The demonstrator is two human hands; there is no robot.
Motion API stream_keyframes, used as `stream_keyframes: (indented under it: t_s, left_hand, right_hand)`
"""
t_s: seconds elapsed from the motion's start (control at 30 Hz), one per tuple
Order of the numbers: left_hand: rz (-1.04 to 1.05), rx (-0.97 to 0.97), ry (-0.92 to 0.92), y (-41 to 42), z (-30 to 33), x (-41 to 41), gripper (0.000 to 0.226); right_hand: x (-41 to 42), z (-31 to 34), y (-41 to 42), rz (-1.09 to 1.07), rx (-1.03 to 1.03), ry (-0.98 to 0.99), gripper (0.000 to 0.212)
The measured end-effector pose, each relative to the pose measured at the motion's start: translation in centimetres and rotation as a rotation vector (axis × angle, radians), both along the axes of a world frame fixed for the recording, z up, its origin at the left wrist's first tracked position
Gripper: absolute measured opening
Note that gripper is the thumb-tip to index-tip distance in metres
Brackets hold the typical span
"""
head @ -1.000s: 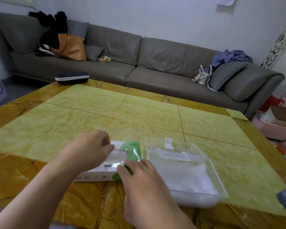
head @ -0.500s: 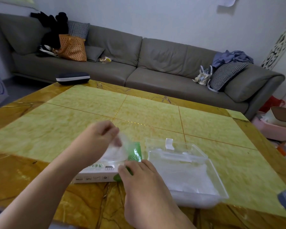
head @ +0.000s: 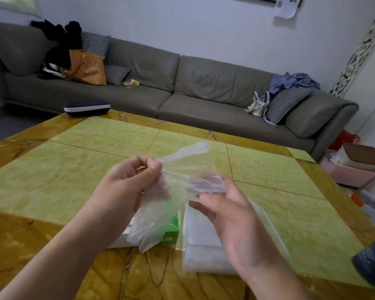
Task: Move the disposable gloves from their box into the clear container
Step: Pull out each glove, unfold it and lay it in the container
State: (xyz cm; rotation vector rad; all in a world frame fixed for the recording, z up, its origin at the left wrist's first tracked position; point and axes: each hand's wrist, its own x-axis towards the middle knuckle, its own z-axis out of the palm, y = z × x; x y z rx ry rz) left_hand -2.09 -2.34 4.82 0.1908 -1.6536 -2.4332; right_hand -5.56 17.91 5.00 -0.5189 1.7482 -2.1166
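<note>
A: Item one, largest. What do you log?

B: Sofa (head: 182,87), grey, along the far wall. Then the table (head: 95,165), yellow-green panels with an amber border. It carries everything you work with.

A: Next down?

B: Container (head: 204,252), clear plastic, at the near edge under your right hand (head: 232,215). A pale stack already lies in it. Box (head: 170,231), green and white, touching or just beside the container's left side, mostly hidden by what you hold.

A: And the glove?

B: Glove (head: 182,169), one clear film piece, held in the air above the box and container. Your left hand (head: 130,180) pinches one edge between thumb and fingertips. Your right hand sits at the other end, fingers loosely bent with film over them; whether they truly grip it, you cannot tell through the blur.

A: Handling notes?

B: By my judgement: near weightless, limp, slick, clingy, easy to tear if you yank. Take it by an edge or the cuff with a light pinch, as your left hand does, and lay it down rather than drop it, since it will drift.

A: Orientation?

B: Long axis runs roughly left to right between your hands, with a loose tail hanging toward the box. Which end is the cuff is not clear.
</note>
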Motion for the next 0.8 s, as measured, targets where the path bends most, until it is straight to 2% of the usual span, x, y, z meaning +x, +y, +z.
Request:
stream_keyframes:
  t_s: [0.03, 0.1, 0.2, 0.33, 0.5, 0.57, 0.67, 0.8]
  left_hand:
    - [-0.017, -0.042, 0.005, 0.4, -0.1, 0.1, 0.015]
    - [-0.032, -0.167, 0.022, 1.3, -0.4, 0.2, 0.023]
    - [-0.054, -0.292, 0.054, 2.1, -0.5, 0.2, 0.039]
    - [-0.058, -0.221, 0.006, 0.5, -0.4, 0.0, 0.058]
    - [-0.251, -0.268, -0.211, 0.6, 0.0, 0.4, 0.048]
    - [-0.314, -0.298, -0.242, 1.3, -0.2, 0.4, 0.045]
    - [-0.29, -0.311, -0.176, 1.9, -0.6, 0.2, 0.039]
    - [-0.227, -0.207, -0.144, 1.2, -1.1, -0.4, 0.042]
  right_hand:
    - [-0.6, 0.4, 0.6, 0.008, -0.105, -0.097, 0.05]
    - [-1.1, 0.9, 1.3, -0.042, -0.11, -0.144, 0.044]
    - [-1.6, 0.7, 1.9, -0.178, 0.009, -0.084, 0.006]
    - [-2.4, 0.9, 3.7, -0.167, 0.063, 0.012, 0.027]
    - [-2.9, 1.1, 4.9, -0.034, 0.114, 0.025, 0.045]
    - [-3.0, 0.8, 4.9, -0.009, 0.15, 0.007, 0.04]
    - [-3.0, 0.4, 5.0, -0.083, 0.237, 0.036, 0.022]
    - [-3.7, -0.2, 5.6, -0.209, 0.333, 0.122, 0.016]
